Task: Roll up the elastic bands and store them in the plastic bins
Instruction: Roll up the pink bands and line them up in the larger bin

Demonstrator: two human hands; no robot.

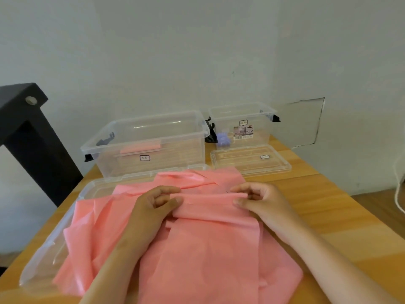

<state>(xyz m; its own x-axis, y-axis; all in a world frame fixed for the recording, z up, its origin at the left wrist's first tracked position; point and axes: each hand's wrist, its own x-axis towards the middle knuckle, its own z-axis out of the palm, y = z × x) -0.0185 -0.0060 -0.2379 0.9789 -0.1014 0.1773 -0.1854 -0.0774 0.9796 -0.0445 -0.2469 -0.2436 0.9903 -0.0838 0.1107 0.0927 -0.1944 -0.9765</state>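
One pink band (208,249), wooden table (328,211), pale wall (175,51)

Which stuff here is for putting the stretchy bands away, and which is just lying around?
For the job: pink band, big bin, small bin, left hand, right hand.
Just lying about: black stand, white cord.

The wooden table (328,211) bears a large bin (153,165), small bin (264,137), large lid (43,255), small lid (249,160), pink band (197,249).
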